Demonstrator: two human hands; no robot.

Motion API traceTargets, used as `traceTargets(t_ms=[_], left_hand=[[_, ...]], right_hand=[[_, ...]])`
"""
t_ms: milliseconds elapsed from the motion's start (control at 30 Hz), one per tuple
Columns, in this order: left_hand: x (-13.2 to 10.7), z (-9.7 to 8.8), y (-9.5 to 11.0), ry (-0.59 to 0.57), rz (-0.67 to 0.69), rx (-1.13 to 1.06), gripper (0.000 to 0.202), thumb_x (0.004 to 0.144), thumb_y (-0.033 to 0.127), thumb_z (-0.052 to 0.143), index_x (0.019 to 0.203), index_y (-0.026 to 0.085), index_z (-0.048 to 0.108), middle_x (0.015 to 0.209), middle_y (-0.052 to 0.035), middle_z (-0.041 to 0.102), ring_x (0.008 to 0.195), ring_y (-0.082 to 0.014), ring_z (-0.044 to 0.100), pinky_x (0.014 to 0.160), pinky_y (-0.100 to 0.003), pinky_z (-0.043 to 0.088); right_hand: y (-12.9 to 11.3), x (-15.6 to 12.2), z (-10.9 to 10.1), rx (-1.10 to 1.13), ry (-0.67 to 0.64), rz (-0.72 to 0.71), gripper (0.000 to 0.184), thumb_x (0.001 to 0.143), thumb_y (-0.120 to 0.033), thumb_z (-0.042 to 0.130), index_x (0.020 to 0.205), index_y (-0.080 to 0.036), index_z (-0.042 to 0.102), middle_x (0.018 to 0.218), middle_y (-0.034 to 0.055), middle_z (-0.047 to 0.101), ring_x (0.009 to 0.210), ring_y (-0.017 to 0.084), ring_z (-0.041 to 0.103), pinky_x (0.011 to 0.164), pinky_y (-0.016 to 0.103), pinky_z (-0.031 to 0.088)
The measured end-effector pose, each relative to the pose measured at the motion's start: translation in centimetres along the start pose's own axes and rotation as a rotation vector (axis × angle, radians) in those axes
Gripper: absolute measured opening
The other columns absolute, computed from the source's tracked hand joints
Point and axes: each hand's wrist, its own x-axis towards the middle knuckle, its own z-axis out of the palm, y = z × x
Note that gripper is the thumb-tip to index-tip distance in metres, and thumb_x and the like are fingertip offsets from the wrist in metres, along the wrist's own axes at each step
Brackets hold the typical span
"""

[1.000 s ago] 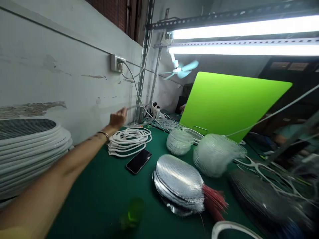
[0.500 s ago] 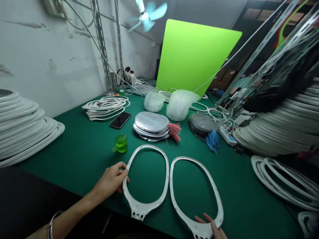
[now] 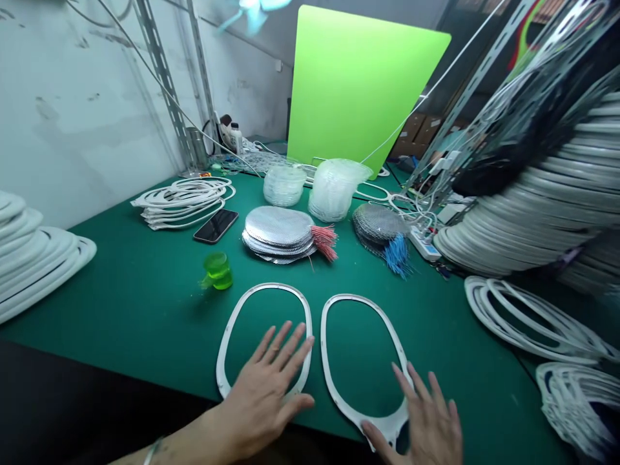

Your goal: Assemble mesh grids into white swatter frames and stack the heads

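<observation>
The open left hand (image 3: 261,400) lies flat on 1 white oval frame (image 3: 271,286) and the open right hand (image 3: 426,413) spreads over a second frame (image 3: 323,349), neither gripping, on the green worktop (image 3: 145,310).

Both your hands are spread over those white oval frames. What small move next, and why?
Probably close your left hand on the left frame's rim: the open palm lies across it, fingers spread, and nothing grips it yet.

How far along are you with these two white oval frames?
Done: both frames lie flat side by side on the green mat, with no mesh fitted. In hand: your open left hand is over the left frame, your open right hand over the right. Still left: the stacked silver mesh discs sit beyond them.
</observation>
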Motion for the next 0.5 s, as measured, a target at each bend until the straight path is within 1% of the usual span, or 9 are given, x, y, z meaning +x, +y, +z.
traceTargets(t_ms=[33, 67, 133, 167, 267, 333, 433, 500], left_hand=[[0.7, 1.0, 0.4, -0.045, 0.071, -0.019, 0.074, 0.094, 0.061, 0.035, 0.154, 0.031, 0.004, 0.159, -0.0006, 0.016, 0.145, -0.0316, 0.021, 0.116, -0.052, 0.024], [1.3, 1.7, 0.6, -0.08, 0.115, -0.036, 0.075, 0.095, 0.06, 0.033, 0.154, 0.029, -0.002, 0.159, -0.0012, 0.011, 0.146, -0.031, 0.017, 0.117, -0.053, 0.02], [2.3, 2.4, 0.2, -0.127, 0.156, -0.061, 0.074, 0.097, 0.058, 0.03, 0.153, 0.026, -0.008, 0.159, -0.0033, 0.007, 0.147, -0.0296, 0.013, 0.118, -0.051, 0.017], [2.6, 2.4, -0.2, -0.142, 0.166, -0.069, 0.074, 0.098, 0.056, 0.03, 0.153, 0.024, -0.009, 0.159, -0.0043, 0.005, 0.147, -0.029, 0.012, 0.119, -0.05, 0.017], [2.9, 1.5, -1.7, -0.164, 0.189, -0.076, 0.074, 0.099, 0.051, 0.033, 0.152, 0.024, -0.012, 0.159, -0.0047, 0.001, 0.147, -0.0276, 0.009, 0.12, -0.046, 0.014], [3.1, 0.7, -2.3, -0.191, 0.245, -0.092, 0.072, 0.1, 0.048, 0.033, 0.152, 0.025, -0.011, 0.16, -0.0024, 0.001, 0.147, -0.0256, 0.009, 0.12, -0.043, 0.011], [3.9, -0.4, -2.5, -0.28, 0.35, -0.155, 0.067, 0.102, 0.044, 0.032, 0.152, 0.027, -0.008, 0.16, 0.0012, 0.001, 0.147, -0.0222, 0.011, 0.121, -0.037, 0.013], [4.4, -0.9, -2.4, -0.334, 0.39, -0.2, 0.066, 0.102, 0.042, 0.033, 0.153, 0.028, -0.007, 0.159, 0.0026, 0.0, 0.147, -0.022, 0.01, 0.121, -0.035, 0.015]], right_hand=[[-0.5, 0.4, 0.7, -0.035, -0.052, -0.056, 0.089, 0.074, -0.079, 0.045, 0.141, -0.02, 0.047, 0.148, 0.0136, 0.041, 0.138, 0.045, 0.027, 0.104, 0.068, 0.027], [-1.1, 0.6, 1.4, -0.058, -0.111, -0.09, 0.091, 0.075, -0.08, 0.043, 0.145, -0.022, 0.042, 0.152, 0.0115, 0.035, 0.141, 0.045, 0.019, 0.105, 0.071, 0.022], [-2.4, 0.7, 2.7, -0.083, -0.176, -0.116, 0.088, 0.079, -0.079, 0.039, 0.147, -0.023, 0.038, 0.155, 0.0113, 0.028, 0.142, 0.044, 0.012, 0.106, 0.07, 0.021], [-3.0, 0.5, 3.2, -0.092, -0.17, -0.113, 0.086, 0.082, -0.077, 0.036, 0.147, -0.021, 0.037, 0.155, 0.0124, 0.027, 0.142, 0.044, 0.01, 0.106, 0.068, 0.021], [-4.9, -0.1, 3.9, -0.108, -0.113, -0.077, 0.084, 0.086, -0.073, 0.03, 0.147, -0.016, 0.035, 0.154, 0.0166, 0.026, 0.141, 0.044, 0.006, 0.107, 0.066, 0.022], [-5.6, -0.2, 3.7, -0.098, -0.127, -0.054, 0.085, 0.086, -0.074, 0.029, 0.148, -0.016, 0.033, 0.154, 0.0176, 0.026, 0.141, 0.044, 0.008, 0.107, 0.066, 0.023], [-5.8, 0.2, 3.3, -0.083, -0.16, -0.016, 0.089, 0.083, -0.076, 0.032, 0.149, -0.016, 0.031, 0.154, 0.0189, 0.025, 0.14, 0.044, 0.011, 0.107, 0.065, 0.024], [-5.5, 0.5, 3.3, -0.075, -0.175, 0.017, 0.092, 0.08, -0.077, 0.038, 0.148, -0.015, 0.033, 0.153, 0.0204, 0.025, 0.139, 0.046, 0.014, 0.106, 0.066, 0.025]])
